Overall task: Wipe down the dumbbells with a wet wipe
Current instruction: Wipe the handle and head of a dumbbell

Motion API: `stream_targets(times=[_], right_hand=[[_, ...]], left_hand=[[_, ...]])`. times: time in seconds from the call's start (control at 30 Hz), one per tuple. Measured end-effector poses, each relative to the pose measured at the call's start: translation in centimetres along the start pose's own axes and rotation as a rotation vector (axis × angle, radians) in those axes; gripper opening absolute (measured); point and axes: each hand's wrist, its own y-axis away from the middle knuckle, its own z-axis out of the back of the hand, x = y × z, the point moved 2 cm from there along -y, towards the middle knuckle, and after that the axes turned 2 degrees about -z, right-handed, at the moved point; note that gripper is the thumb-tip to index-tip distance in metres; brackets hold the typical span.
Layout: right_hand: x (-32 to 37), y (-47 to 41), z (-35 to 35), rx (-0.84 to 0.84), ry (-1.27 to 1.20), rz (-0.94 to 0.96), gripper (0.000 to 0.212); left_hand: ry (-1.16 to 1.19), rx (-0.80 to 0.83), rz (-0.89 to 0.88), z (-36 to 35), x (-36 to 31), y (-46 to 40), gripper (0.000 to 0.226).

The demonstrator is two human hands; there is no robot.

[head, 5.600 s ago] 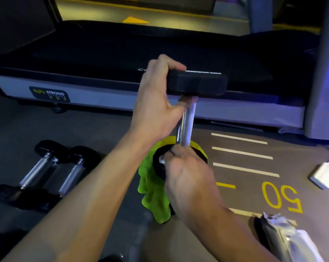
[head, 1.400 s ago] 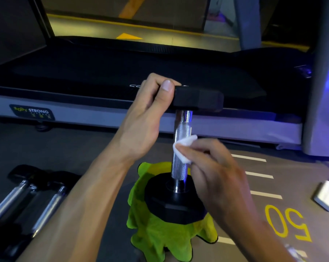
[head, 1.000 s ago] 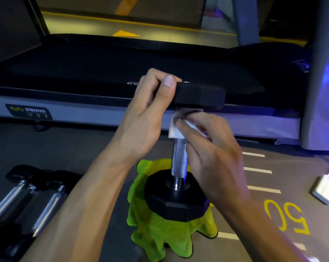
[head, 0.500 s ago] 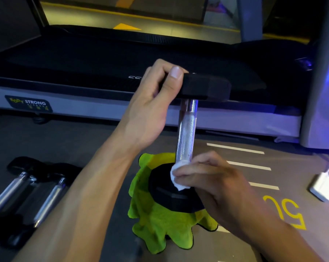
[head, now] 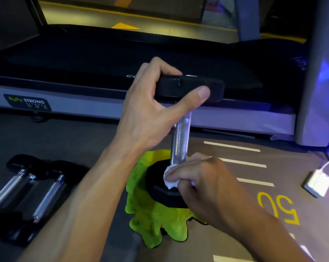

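From the head camera, a black hex-ended dumbbell with a knurled chrome handle stands on end on a crumpled lime-green microfibre cloth spread on the grey gym floor, just in front of a treadmill. The left hand has its grip closed around the upper black head, fingers over the top and thumb across the near face. The right hand pinches a small folded white wet wipe and presses it where the handle meets the lower head.

The main risk, as I judge it, is a topple: the dumbbell stands on one narrow head on soft, bunched cloth, so a sideways push from the wipe could rock it if the left hand loosens. A wet film on the chrome could also let the weight slip. The wipe is small, so fingers could catch in the joint.

Two more chrome-handled dumbbells lie on the floor to the left, apparently still to be wiped. A white charger block lies on the floor well apart, to the right.
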Motion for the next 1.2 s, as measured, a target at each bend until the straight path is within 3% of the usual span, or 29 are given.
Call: stream_targets(times=[0.13,0.3,0.4,0.47,0.53,0.57,0.6,0.67,0.73,0.83,0.97,1.1,1.2], right_hand=[[-2.5,1.2,1.7,-0.168,-0.13,-0.152,0.032],[-1.5,1.4,0.6,-0.137,-0.054,0.01,0.031],[-1.5,1.2,1.7,-0.178,-0.259,0.0,0.028],[-2.0,1.0,2.8,-0.404,-0.409,-0.021,0.025],[-1.5,0.5,3.4,-0.619,-0.279,0.041,0.028],[-1.1,0.2,3.1,-0.65,-0.152,0.069,0.029],[-0.8,-0.1,2.3,-0.617,-0.03,0.097,0.029],[-1.1,-0.3,0.5,-0.394,0.118,0.132,0.031],[-1.6,-0.5,0.3,-0.163,0.002,0.068,0.036],[-1.1,-0.9,0.7,0.001,-0.049,0.049,0.038],[0.8,-1.3,-1.0,0.011,0.232,0.027,0.024],[0.3,-0.5,0.3,0.049,0.111,0.101,0.026],[-0.9,0.6,2.4,0.023,0.03,-0.002,0.032]], left_hand=[[0.046,0.015,0.001,0.6,0.3,-0.2,0.037],[0.139,0.063,0.04,0.6,0.8,-0.7,0.035],[0.175,0.091,0.053,0.7,0.9,-0.7,0.036],[0.179,0.097,0.059,0.8,0.9,-0.7,0.036],[0.181,0.095,0.067,0.8,1.1,-0.8,0.036],[0.186,0.094,0.07,0.8,1.2,-0.9,0.036],[0.189,0.091,0.071,0.8,1.3,-1.0,0.035],[0.196,0.09,0.063,0.9,1.5,-1.0,0.035],[0.207,0.099,0.053,1.1,1.5,-1.0,0.034],[0.216,0.124,0.05,1.1,1.3,-0.8,0.034],[0.248,0.141,0.041,1.2,1.1,-0.8,0.035],[0.275,0.162,0.014,1.5,0.8,-0.5,0.034],[0.291,0.161,0.024,1.7,0.9,-0.5,0.034]])
